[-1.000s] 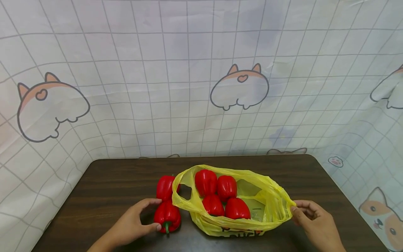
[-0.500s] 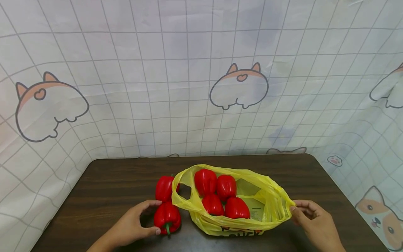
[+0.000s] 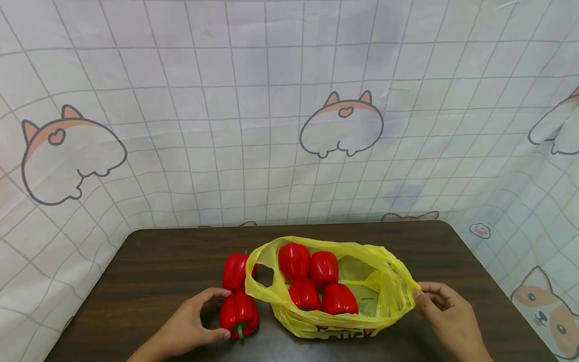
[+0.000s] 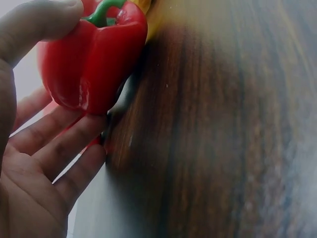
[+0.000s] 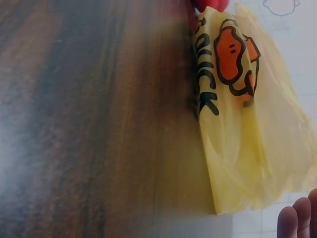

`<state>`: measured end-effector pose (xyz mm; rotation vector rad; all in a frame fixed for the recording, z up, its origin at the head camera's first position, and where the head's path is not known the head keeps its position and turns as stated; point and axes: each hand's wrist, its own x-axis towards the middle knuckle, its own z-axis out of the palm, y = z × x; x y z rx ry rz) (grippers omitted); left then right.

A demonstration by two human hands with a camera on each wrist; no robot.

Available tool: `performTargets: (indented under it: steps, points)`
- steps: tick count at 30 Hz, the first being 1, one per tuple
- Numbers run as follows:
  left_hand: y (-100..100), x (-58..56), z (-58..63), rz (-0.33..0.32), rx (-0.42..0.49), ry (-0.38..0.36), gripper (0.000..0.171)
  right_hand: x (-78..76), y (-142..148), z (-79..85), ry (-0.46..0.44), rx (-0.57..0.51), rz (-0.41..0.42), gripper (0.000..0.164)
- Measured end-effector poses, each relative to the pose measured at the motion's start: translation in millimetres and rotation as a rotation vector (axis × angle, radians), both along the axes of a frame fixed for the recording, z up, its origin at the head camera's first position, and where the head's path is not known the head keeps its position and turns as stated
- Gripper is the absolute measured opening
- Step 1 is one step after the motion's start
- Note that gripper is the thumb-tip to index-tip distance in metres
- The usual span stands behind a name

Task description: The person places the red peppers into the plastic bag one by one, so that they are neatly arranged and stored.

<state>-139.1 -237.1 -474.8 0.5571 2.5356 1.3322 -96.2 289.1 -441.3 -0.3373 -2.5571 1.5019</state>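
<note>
My left hand (image 3: 187,319) holds the nearer red bell pepper (image 3: 238,312) at the left, its green stem toward me. In the left wrist view the thumb lies by the stem and the fingers reach the pepper's other end. Behind it lies another red bell pepper (image 3: 234,271), partly covered by the yellow plastic bag (image 3: 298,322). The bag lies with its mouth wide, and several red bell peppers (image 3: 340,298) sit inside, toward its left. At the bag's right end, my right hand (image 3: 450,317) pinches the rim between thumb and index finger; only some fingertips (image 5: 292,220) show in the right wrist view.
Everything rests on a dark wood-grain table (image 3: 163,266) with rounded back corners. A white gridded cloth (image 3: 253,125) with cartoon dogs hangs behind it and along both sides.
My right hand and the bag's right rim have shifted very slightly left. The left hand keeps its place at the pepper; the head view drifts a little.
</note>
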Motion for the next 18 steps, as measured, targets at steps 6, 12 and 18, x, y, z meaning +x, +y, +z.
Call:
performTargets:
  steps: [6,12,18]
  points:
    - [-2,2.3,-2.0,0.017,-0.018,0.01,0.069,-3.9,-4,4.5,0.028,-0.03,-0.022,0.048]
    - [-6,4.6,-0.3,0.027,-0.016,0.025,0.067,-6.9,-6,7.8,0.022,-0.017,-0.02,0.049]
    - [-14,7.7,9.0,0.037,0.024,0.049,0.063,-7.9,-6,7.6,0.02,-0.025,-0.025,0.048]
